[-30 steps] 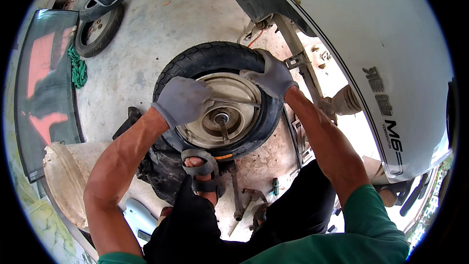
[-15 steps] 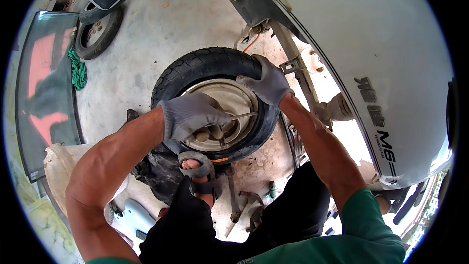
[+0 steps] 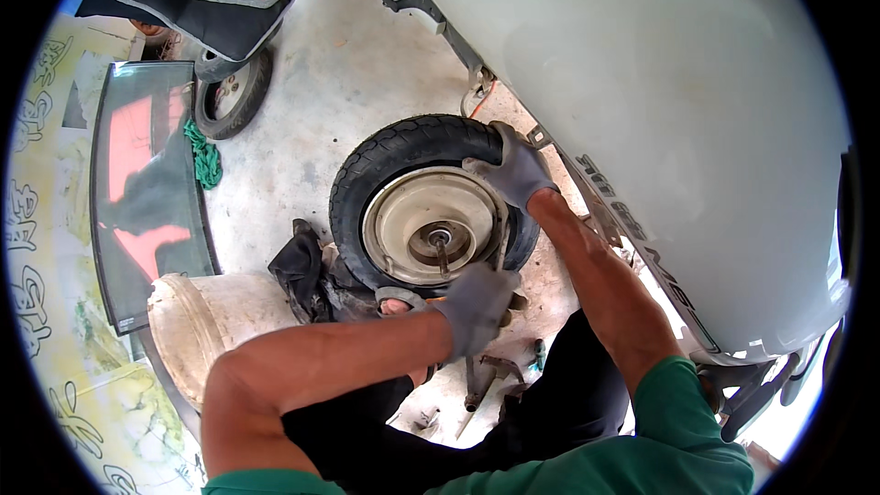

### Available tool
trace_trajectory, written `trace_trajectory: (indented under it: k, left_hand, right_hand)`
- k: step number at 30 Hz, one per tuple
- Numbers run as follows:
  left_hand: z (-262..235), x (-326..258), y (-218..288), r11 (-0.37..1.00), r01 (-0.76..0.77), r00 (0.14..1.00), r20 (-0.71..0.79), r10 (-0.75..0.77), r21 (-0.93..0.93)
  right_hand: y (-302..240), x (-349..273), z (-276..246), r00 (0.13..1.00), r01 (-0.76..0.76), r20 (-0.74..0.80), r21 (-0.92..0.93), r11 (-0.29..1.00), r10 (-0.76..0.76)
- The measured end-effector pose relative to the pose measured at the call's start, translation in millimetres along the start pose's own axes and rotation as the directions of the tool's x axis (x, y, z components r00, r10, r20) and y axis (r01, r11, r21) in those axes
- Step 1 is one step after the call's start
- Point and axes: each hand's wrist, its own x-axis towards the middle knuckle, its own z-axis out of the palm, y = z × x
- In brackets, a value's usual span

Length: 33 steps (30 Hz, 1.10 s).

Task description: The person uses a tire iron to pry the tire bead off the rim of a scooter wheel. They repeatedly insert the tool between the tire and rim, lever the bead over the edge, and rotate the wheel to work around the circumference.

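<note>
A black tyre (image 3: 378, 148) on a cream metal wheel (image 3: 403, 211) with a central hub shaft stands in front of me, leaning against or beside the white vehicle. My right hand (image 3: 515, 170), in a grey glove, grips the tyre's upper right, its thumb on the sidewall and its fingers over the tread. My left hand (image 3: 478, 310), gloved too, is closed around a slim metal pry bar (image 3: 503, 236). This bar rises from the fist along the right side of the rim. Whether its tip is wedged under the tyre bead I cannot tell.
The white vehicle panel (image 3: 678, 110) fills the right side. Left of the wheel are a dirty white bucket (image 3: 215, 312), black cloth (image 3: 302, 266) and a leaning glass pane (image 3: 151, 192). Another tyre (image 3: 240, 105) and green netting (image 3: 203, 158) lie farther back. Metal tools (image 3: 490, 376) lie between my legs.
My left hand has swung from across the wheel's centre to below its lower right, turning the bar from crosswise to upright. My right hand keeps its hold. The view has shifted.
</note>
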Motion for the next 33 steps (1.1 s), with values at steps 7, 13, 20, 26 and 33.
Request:
trace_trajectory:
  k: [7,13,20,26,33]
  left_hand:
    - [54,0,-8,0.944,0.050,0.996,-0.057,-0.073,-0.327]
    - [88,24,-26,0.745,-0.005,1.000,-0.005,0.002,-0.667]
    - [120,105,-89,0.508,0.052,0.919,0.240,0.312,-0.860]
    - [166,202,-125,0.645,-0.747,0.659,-0.048,0.751,-0.159]
    - [214,309,-163,0.638,-0.450,0.803,0.029,0.595,-0.624]
  right_hand:
    - [4,-1,1,1.000,-0.006,0.031,0.082,0.997,0.004]
    - [-14,-4,-11,0.994,0.105,0.014,-0.055,0.993,-0.105]
    - [-2,1,-6,0.998,0.053,0.024,0.006,0.999,-0.054]
    - [13,12,3,0.993,0.098,0.063,0.046,0.994,-0.101]
    - [37,21,21,0.987,0.161,0.003,0.162,0.974,-0.163]
